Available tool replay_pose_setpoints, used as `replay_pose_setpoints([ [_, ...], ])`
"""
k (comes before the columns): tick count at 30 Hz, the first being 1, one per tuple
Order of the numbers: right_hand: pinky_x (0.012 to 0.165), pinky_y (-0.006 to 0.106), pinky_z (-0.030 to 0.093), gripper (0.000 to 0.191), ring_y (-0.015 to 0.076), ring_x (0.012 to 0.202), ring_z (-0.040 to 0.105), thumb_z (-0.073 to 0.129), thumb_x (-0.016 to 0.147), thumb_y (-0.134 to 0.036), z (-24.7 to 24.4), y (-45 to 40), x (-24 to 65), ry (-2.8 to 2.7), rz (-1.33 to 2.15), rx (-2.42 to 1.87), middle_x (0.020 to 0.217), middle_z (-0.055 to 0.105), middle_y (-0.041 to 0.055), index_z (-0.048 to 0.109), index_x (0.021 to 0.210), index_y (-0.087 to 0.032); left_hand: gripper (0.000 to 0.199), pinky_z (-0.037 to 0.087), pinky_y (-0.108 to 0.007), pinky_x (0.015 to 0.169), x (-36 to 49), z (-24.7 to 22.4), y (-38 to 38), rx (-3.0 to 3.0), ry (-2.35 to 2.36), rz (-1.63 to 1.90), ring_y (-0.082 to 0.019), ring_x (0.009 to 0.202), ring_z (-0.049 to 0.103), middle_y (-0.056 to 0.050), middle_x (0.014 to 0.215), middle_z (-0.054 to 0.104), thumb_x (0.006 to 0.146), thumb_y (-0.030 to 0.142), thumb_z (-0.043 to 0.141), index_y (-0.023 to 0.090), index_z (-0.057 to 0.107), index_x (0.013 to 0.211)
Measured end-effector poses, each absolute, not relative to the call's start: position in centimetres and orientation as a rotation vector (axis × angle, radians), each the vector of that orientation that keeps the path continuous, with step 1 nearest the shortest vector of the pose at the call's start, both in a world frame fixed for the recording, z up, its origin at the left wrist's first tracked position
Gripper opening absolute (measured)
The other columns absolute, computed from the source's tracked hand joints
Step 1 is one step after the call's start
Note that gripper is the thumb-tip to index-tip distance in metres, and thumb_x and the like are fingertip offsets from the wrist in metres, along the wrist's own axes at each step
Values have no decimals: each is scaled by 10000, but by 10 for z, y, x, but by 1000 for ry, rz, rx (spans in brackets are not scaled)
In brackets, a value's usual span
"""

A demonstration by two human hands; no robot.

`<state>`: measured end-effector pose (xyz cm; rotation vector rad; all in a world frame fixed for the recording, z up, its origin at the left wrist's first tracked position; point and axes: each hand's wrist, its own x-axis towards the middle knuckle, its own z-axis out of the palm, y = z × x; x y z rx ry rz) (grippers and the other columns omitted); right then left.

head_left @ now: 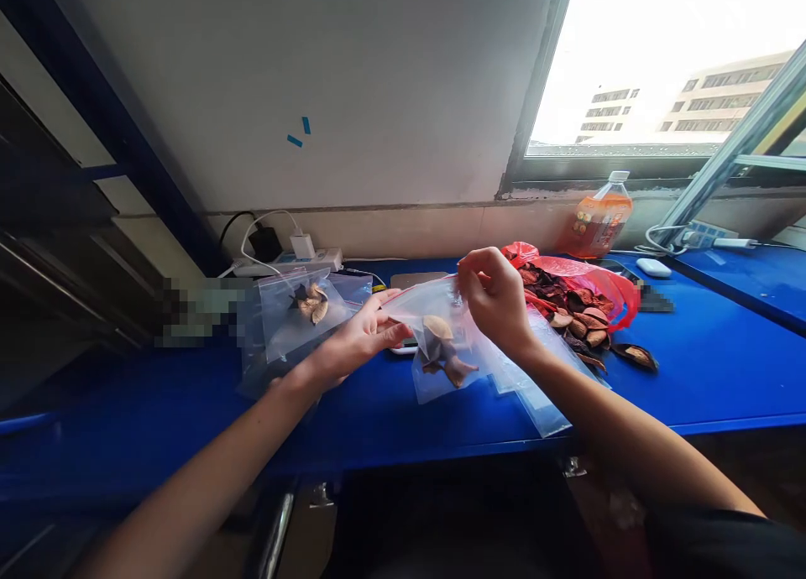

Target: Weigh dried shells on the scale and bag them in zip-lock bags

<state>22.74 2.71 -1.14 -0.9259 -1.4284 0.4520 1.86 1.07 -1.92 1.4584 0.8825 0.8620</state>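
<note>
A clear zip bag (434, 386) with several dried brown husk pieces (439, 329) inside hangs between my two hands over the blue table. My left hand (362, 337) pinches the bag's top edge at its left end, thumb toward me. At the right end of that edge, my right hand (494, 298) is closed with its fingers curled on the bag. Left of my left hand lies another filled zip bag (286, 319) on a pile of bags. Beneath my right forearm are flat clear bags (545, 403).
A red plastic bag (620, 289) spills dried husks (585, 319) on the right, near a loose husk (635, 357). Behind stand an orange drink bottle (601, 218) and a power strip (324, 258) with cables. A white case (653, 268) lies on the blue table (711, 336).
</note>
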Motion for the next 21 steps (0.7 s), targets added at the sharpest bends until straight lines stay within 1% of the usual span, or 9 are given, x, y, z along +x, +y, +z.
replay_pose_setpoints([
  [3,539,244,428,23,105,599,528,511,855,-231,-14,30,226,-1401,367,-954,737,545,-8,523,864,-213,680,482,-317,816,25,-23,9,1464,868,861,-290,1101,596,-113,1161,653,719,532,779,189,530,1250],
  [5,545,252,427,35,109,591,509,495,882,-245,-16,30,224,-1363,315,-943,724,515,-10,512,897,-219,589,479,-328,847,31,-27,7,1444,871,888,-290,1116,592,-112,1153,654,716,507,787,180,570,1155],
  [7,537,256,411,54,115,600,497,481,905,-266,-17,30,222,-1324,269,-922,735,498,-4,498,931,-222,564,484,-322,841,37,-30,4,1428,856,893,-269,1071,614,-104,1110,665,694,494,808,174,580,1099],
  [8,532,257,401,63,118,606,492,475,914,-276,-17,30,221,-1312,248,-912,742,493,1,493,942,-223,541,488,-308,808,40,-32,4,1429,854,891,-249,1002,636,-95,1058,676,688,492,813,165,594,1059],
  [10,526,259,385,69,121,615,479,467,925,-285,-15,29,220,-1304,210,-899,752,482,7,489,944,-222,475,480,-271,709,44,-35,2,1441,865,898,-187,799,646,-57,876,683,690,495,810,144,621,947],
  [12,520,258,372,59,119,614,464,463,925,-276,-12,29,222,-1294,176,-894,761,473,12,486,931,-222,447,443,-238,615,44,-35,3,1442,871,926,-123,617,579,-3,700,629,690,514,804,136,617,837],
  [13,515,258,364,50,118,609,456,464,922,-267,-10,29,224,-1283,160,-894,764,469,14,484,927,-222,451,426,-227,584,44,-34,3,1435,869,945,-102,566,542,17,651,598,682,522,807,137,606,801],
  [17,502,265,333,48,124,590,437,470,909,-246,-2,35,236,-1233,137,-911,741,440,7,458,953,-232,483,400,-211,511,39,-27,5,1374,854,1017,-92,521,512,27,627,578,660,550,808,154,569,798],
  [21,488,260,319,80,115,556,412,466,907,-273,-1,43,246,-1179,267,-898,738,428,-1,435,975,-244,431,425,-213,526,35,-21,3,1330,839,1068,-100,537,520,26,616,574,697,516,788,166,555,792],
])
